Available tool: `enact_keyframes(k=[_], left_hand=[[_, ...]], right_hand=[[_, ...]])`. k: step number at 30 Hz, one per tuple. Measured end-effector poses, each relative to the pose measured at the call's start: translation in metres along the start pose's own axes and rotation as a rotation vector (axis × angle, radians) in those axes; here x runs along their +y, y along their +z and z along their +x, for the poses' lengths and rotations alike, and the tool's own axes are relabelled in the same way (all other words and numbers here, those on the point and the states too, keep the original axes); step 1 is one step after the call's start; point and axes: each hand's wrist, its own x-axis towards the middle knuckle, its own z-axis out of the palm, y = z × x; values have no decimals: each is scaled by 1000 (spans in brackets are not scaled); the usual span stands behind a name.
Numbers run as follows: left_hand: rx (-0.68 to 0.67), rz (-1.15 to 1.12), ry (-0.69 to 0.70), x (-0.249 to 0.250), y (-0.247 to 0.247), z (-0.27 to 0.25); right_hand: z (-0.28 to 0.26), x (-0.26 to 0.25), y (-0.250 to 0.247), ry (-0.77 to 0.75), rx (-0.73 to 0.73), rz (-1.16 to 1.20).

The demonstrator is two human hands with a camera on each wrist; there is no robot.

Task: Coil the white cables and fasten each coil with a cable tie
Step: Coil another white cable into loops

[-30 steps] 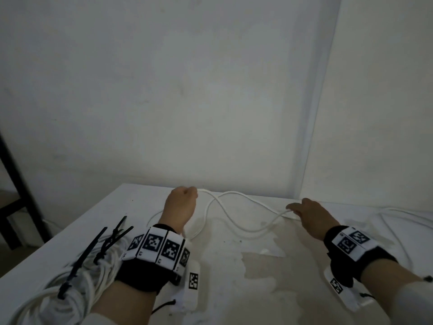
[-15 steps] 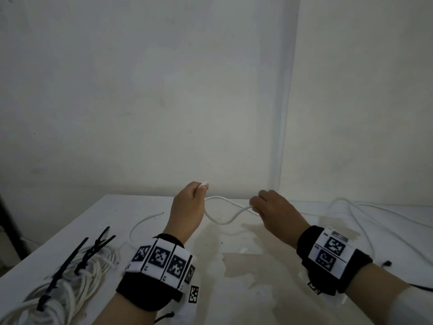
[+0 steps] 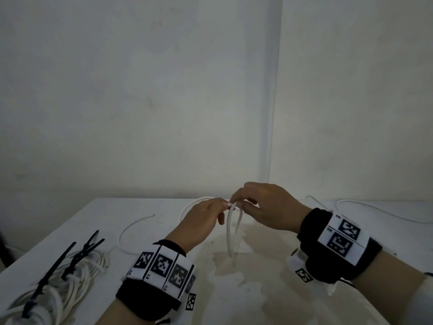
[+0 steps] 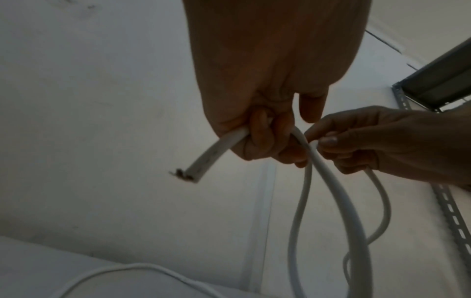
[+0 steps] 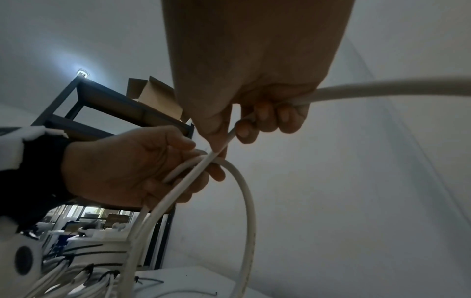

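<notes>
While the left hand [image 3: 203,220] pinched the white cable [image 3: 230,233] near its cut end, anchoring the first loop, the right hand [image 3: 267,208] at three o'clock curled round the next turn. Finished coils [image 3: 58,277] lay at eight o'clock.

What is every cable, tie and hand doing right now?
Left hand: grips the cable near its cut end.
Right hand: pinches the same cable, feeding a loop.
White cable: lifted, first loop hanging between the hands.
Cable bundles: coiled, fastened with black ties, lying on the table.
Other loose cable: uncoiled on the table.
</notes>
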Motion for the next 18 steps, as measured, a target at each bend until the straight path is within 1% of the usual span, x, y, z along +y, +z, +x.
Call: enact_keyframes(k=[2,3,5,6,9,12,14,16,18], left_hand=[[-27,38,49,1,1,-2],[-44,92,73,1,2,-3],[-81,193,108,1,3,-6],[-88,200,117,2,4,-7],[-71,129,164,4,0,-8],[-51,63,160,9,-2,-10],[-44,-2,143,12,-3,-13],[-20,-127,109,14,-4,-16],[18,-285,51,15,-7,-19]], right_hand=[[-1,-2,-4,48,-11,38],[-2,-3,-6,66,-7,64],[-3,-5,-11,95,1,73],[-3,-6,-14,105,-1,68],[-2,-3,-18,95,-23,49],[-2,6,-14,45,-16,50],[-4,7,-10,46,5,63],[-7,3,-2,59,43,153],[-13,-4,11,99,101,325]])
